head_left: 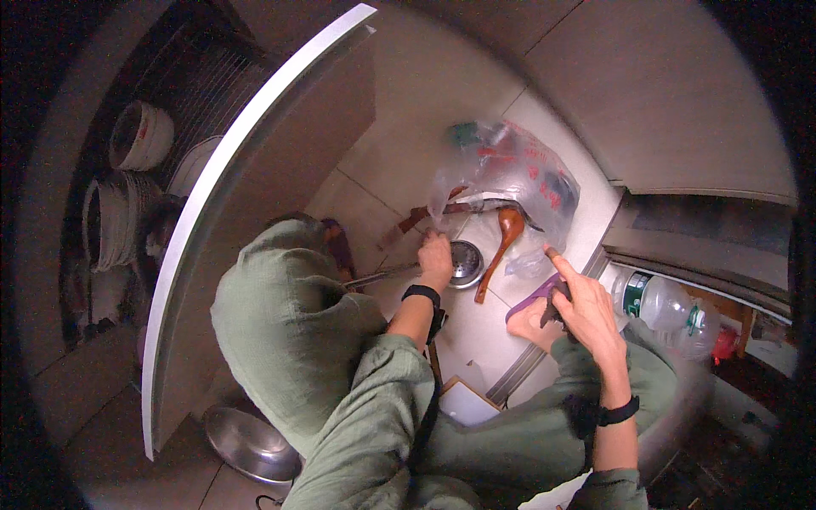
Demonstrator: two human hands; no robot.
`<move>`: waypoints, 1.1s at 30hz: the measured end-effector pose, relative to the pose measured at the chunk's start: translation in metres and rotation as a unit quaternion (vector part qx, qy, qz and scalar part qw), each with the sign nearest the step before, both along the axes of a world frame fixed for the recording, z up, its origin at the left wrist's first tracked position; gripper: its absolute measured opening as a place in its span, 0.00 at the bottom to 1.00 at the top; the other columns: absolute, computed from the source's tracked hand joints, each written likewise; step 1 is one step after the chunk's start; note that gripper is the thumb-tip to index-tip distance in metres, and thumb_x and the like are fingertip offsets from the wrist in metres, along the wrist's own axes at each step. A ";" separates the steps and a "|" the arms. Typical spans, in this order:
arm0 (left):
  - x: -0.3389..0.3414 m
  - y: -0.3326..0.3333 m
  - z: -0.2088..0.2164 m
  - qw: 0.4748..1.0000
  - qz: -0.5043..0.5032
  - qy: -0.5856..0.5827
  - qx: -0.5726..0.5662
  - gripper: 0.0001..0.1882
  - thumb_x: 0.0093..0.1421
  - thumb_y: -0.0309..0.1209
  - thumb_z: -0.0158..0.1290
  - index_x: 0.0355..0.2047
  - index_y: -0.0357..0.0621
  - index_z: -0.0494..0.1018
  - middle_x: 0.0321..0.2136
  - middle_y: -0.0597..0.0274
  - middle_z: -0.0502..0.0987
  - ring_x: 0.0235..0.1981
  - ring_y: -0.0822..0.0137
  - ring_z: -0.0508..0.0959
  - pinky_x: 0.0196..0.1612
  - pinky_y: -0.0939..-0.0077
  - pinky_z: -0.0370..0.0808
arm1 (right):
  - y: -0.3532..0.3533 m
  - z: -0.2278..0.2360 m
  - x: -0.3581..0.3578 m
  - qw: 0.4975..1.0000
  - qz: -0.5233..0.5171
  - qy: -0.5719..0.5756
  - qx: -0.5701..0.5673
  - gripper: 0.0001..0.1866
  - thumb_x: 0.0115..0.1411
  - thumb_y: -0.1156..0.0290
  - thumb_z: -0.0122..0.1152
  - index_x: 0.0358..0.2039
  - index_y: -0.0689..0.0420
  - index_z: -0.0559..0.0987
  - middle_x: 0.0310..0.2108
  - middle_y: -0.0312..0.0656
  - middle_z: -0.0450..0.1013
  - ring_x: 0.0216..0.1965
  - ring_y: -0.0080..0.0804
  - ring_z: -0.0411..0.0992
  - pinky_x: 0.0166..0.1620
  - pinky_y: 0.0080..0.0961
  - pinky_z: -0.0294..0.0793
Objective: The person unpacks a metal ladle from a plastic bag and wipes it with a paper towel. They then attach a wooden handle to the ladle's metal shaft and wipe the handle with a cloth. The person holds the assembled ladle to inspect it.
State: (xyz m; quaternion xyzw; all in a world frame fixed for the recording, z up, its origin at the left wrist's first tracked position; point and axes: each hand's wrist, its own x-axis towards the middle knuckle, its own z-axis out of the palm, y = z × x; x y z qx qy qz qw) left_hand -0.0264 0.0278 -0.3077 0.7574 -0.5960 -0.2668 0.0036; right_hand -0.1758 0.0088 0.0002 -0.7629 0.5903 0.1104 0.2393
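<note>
My left hand [435,260] reaches down to the floor, its fingers closed at the loose left edge of a clear plastic bag [552,166] with red print. Just right of that hand lies a round perforated metal skimmer [466,262]; a thin metal handle shows on the hand's left. A brown wooden ladle [509,228] rests against the bag, bowl upward in the picture. Dark-brown handled utensils [425,214] lie by the bag's left side. My right hand [591,314] hovers above my foot, index finger stretched out, thumb and other fingers closed on a small dark object [557,308] I cannot make out.
An open cabinet door [255,178] stands on the left, with stacked bowls [119,221] behind it. A metal basin [251,444] sits at lower left. My foot wears a purple slipper [537,299]. Clear plastic bottles [663,302] lie at the right beside a sliding-door track.
</note>
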 end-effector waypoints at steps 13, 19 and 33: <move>0.008 -0.020 0.036 0.993 -0.063 0.095 -0.021 0.17 0.52 0.26 0.49 0.44 0.41 0.67 0.29 0.50 0.78 0.34 0.57 0.79 0.35 0.65 0.75 | -0.059 -0.084 -0.040 0.948 0.081 0.274 -0.142 0.15 0.49 0.71 0.54 0.38 0.62 0.72 0.32 0.52 0.74 0.33 0.49 0.74 0.37 0.42 0.73; 0.018 -0.042 0.053 0.995 0.005 0.093 -0.027 0.20 0.48 0.25 0.52 0.45 0.41 0.66 0.30 0.52 0.78 0.33 0.56 0.79 0.35 0.66 0.75 | -0.088 -0.039 -0.055 0.940 0.050 0.232 -0.247 0.14 0.51 0.69 0.57 0.36 0.63 0.72 0.34 0.52 0.73 0.36 0.47 0.74 0.38 0.39 0.73; 0.001 -0.052 0.052 0.991 -0.077 0.109 -0.025 0.12 0.49 0.25 0.50 0.37 0.42 0.71 0.34 0.51 0.77 0.37 0.53 0.78 0.39 0.61 0.74 | -0.110 -0.045 -0.091 0.955 -0.077 0.203 -0.201 0.32 0.52 0.68 0.53 0.57 0.57 0.56 0.47 0.54 0.67 0.44 0.52 0.70 0.46 0.44 0.69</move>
